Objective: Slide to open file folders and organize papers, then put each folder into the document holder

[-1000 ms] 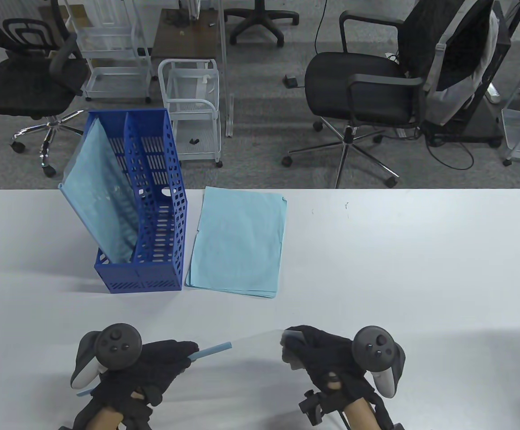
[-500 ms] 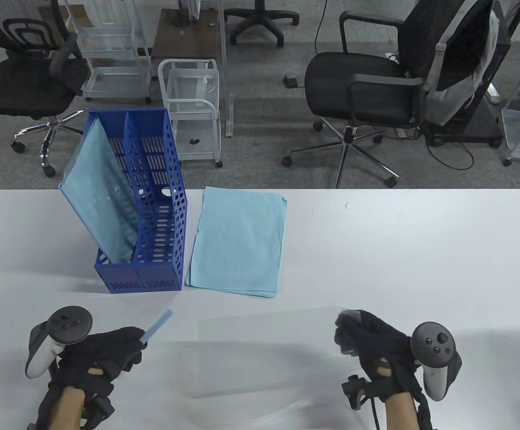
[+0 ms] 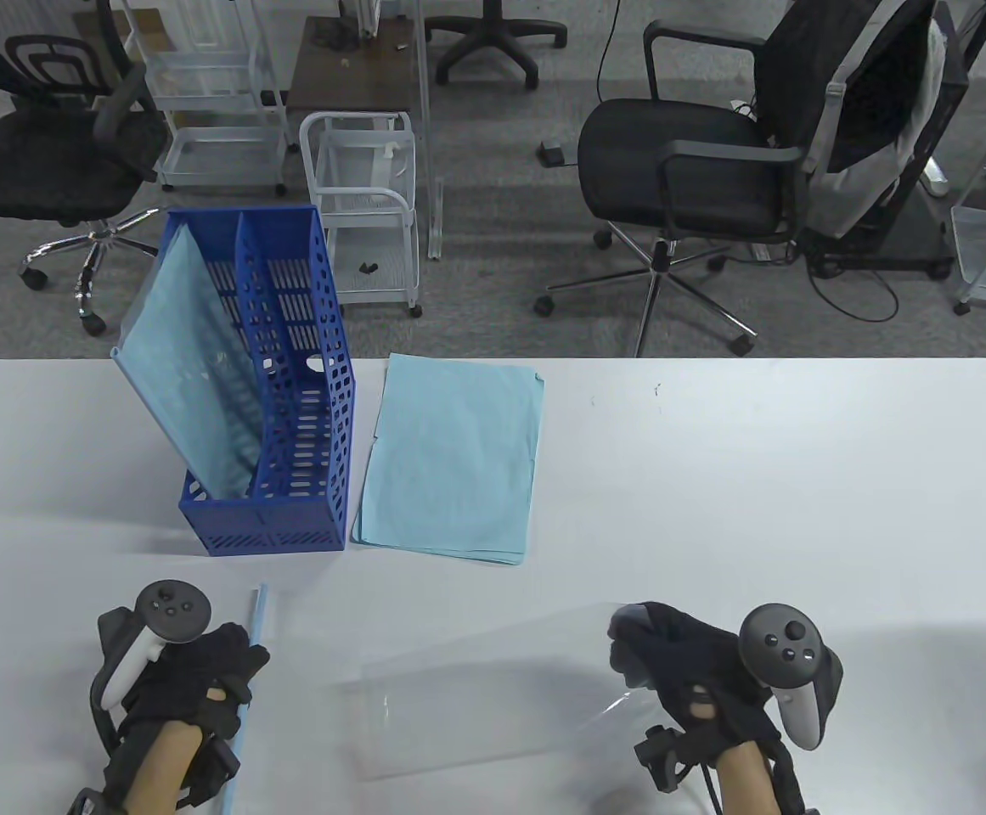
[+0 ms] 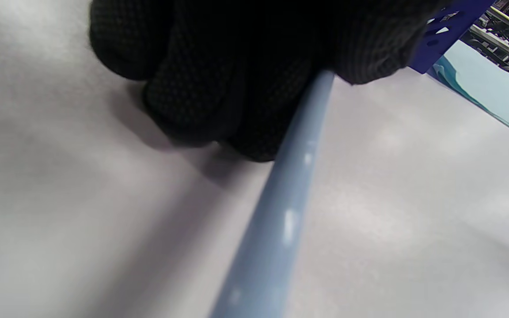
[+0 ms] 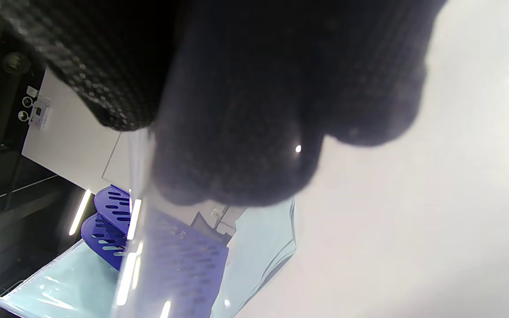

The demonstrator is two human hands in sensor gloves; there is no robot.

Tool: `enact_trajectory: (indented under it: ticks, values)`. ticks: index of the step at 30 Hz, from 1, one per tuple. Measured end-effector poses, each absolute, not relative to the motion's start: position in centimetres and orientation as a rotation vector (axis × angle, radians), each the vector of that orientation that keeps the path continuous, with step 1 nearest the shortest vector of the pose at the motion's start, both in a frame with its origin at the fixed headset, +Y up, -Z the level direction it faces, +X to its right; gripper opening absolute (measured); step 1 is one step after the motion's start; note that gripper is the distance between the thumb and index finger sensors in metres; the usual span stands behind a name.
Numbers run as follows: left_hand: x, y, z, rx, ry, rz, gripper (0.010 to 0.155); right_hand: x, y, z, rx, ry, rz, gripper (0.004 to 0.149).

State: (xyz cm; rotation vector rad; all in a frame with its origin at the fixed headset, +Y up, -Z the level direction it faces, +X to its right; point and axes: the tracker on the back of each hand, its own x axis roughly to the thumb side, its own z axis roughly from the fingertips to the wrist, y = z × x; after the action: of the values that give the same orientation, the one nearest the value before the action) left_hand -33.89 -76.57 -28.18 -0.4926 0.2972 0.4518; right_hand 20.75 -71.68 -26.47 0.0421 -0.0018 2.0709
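My left hand (image 3: 233, 671) grips a light blue slide bar (image 3: 256, 615) near the front left of the table; the bar (image 4: 281, 212) is separate from the folder and points away from me. My right hand (image 3: 633, 649) pinches the right edge of a clear plastic folder cover (image 3: 484, 688), which curves up off the table. A blue document holder (image 3: 297, 475) stands at the back left, and its left slot holds one folder with blue paper (image 3: 195, 373). Beside the holder lies a stack of light blue papers (image 3: 450, 458).
The white table (image 3: 756, 475) stretches right of the papers. Behind its far edge on the floor are office chairs (image 3: 696, 178) and white wire carts (image 3: 365, 204).
The slide bar has come off the clear cover. My left hand carried it left and turned it to point away. My right hand moved right with the cover, then back a little.
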Motion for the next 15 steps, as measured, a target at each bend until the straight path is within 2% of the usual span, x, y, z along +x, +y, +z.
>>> enact_trajectory:
  ticks: [8,15]
  values:
    - [-33.7,-76.8,-28.9,-0.38,0.349,0.334,0.047,20.0,-71.9,-26.5,0.066,0.031,2.105,0.041]
    - [-34.4,-76.9,-28.9,-0.341,0.393,0.343,0.048,19.4,-72.0,-26.6,0.081,0.051,2.13,0.041]
